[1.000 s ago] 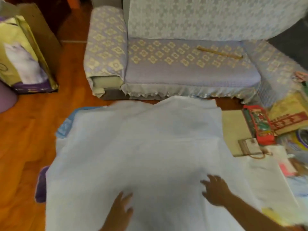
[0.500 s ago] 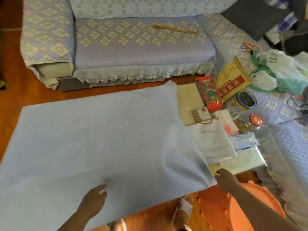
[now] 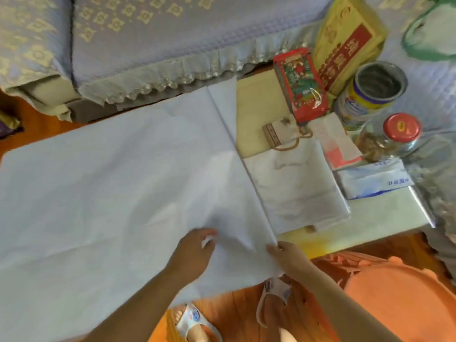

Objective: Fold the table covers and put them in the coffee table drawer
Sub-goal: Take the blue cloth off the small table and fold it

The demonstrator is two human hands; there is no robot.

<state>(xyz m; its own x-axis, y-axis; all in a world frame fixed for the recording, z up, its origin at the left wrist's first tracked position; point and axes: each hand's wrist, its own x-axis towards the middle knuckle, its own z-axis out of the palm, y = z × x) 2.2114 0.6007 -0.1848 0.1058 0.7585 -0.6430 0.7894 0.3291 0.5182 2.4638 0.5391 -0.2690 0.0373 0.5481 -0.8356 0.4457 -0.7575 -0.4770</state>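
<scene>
- Big pale table cover [image 3: 111, 188] is spread flat over the desk, filling the view from 9 o'clock through the centre, its near edge hanging off toward 6 o'clock
- Sofa [image 3: 148, 40] with gold-patterned throw runs along 12 o'clock, well behind the cover
- Bare corner of the desk [image 3: 370, 218] shows at 3 o'clock, carrying a white folded sheet [image 3: 296, 188], a red box [image 3: 299, 82], a tin can [image 3: 370, 92] and a red-lidded jar [image 3: 392, 137]
- Left hand [image 3: 195, 253] is at 6 o'clock on the cover, fingers bunching a small tuck of the fabric
- Right hand [image 3: 286, 255], just right of it, fingers pinching the cover's right edge at its near corner
- Two sandalled feet [image 3: 269, 297] on the wooden floor at 6 o'clock
</scene>
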